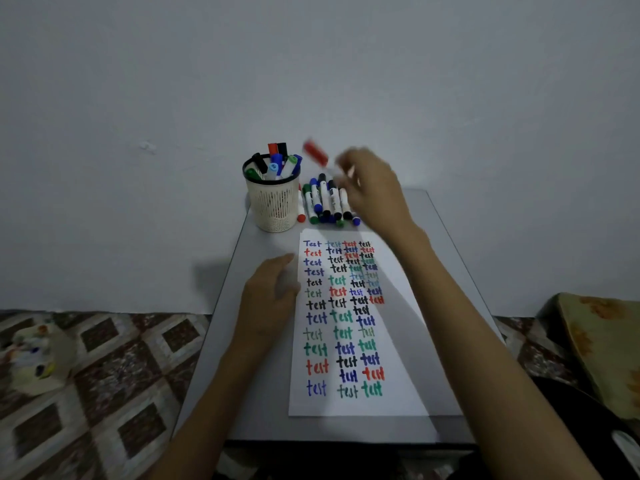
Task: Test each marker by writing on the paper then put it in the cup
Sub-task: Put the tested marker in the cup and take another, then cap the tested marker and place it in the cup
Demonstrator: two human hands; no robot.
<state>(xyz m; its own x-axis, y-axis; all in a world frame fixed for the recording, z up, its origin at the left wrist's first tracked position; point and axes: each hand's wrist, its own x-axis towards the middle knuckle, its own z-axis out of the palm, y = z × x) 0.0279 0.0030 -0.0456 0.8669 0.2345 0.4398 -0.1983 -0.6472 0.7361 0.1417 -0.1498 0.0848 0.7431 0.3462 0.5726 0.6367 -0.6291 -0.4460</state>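
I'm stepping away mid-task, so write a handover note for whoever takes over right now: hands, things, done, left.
Right hand: fingers pinch a red marker, raised above the loose markers just right of the cup; it is blurred by motion.
Left hand: open, resting at the left edge of the paper on the table.
Cup: far end of the table, holding several markers.
Done: the paper carries many rows of "test" in blue, red, black and green.
Left: I can't tell whether the red marker has been tested; cup it once it is, then test and cup the loose markers.
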